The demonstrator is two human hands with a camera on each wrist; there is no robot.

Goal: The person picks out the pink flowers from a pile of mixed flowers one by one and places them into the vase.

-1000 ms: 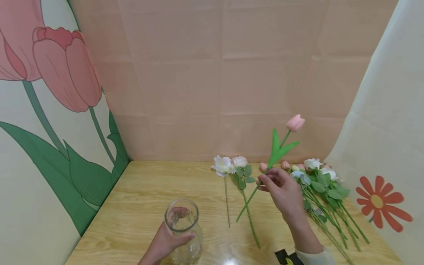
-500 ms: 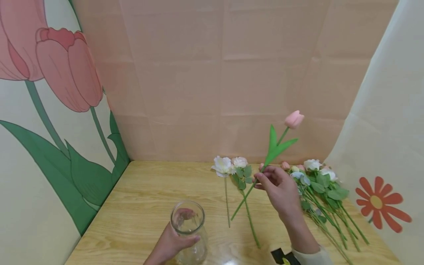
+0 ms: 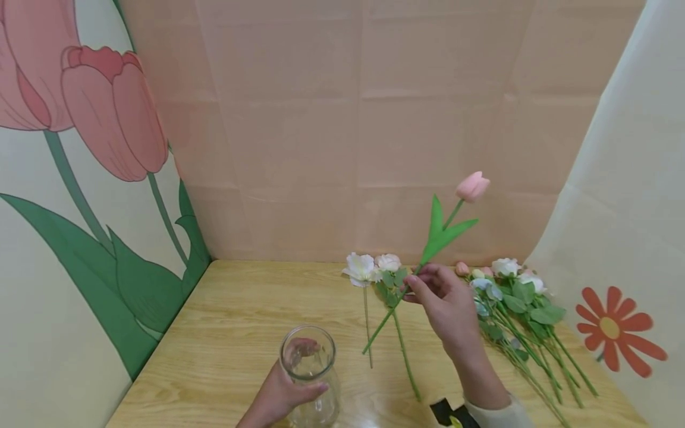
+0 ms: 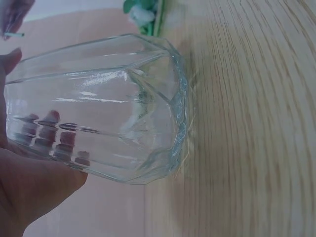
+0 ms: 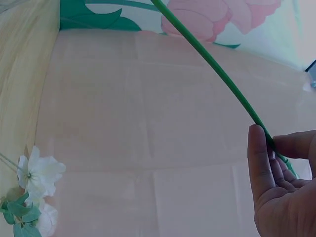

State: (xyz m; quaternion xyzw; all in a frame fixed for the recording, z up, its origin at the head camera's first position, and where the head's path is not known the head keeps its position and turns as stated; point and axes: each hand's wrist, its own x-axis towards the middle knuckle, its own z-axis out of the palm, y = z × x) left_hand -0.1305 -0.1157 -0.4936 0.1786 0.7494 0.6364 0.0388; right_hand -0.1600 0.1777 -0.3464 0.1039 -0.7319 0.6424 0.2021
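My right hand (image 3: 446, 303) pinches the green stem of a pink tulip (image 3: 473, 186) between thumb and fingertips. Its bloom tilts up to the right, and the bare stem end points down to the left. The right wrist view shows the stem (image 5: 212, 61) running up from the fingertips. Below and to the left, my left hand (image 3: 283, 389) grips a clear glass vase (image 3: 316, 392) round its neck, thumb in front and fingers behind. Through the faceted glass (image 4: 98, 103) in the left wrist view, the fingers show. Nothing stands in the vase.
A white flower (image 3: 360, 268) and a pale pink rose (image 3: 387, 261) lie side by side mid-table. To the right lies a pile of mixed flowers (image 3: 524, 297), stems toward the front. A pink backdrop (image 3: 283, 137) rises behind the wooden table (image 3: 230, 321).
The right hand has carried the tulip a little left, its stem end now nearer the vase. The left hand has shifted the vase slightly right.
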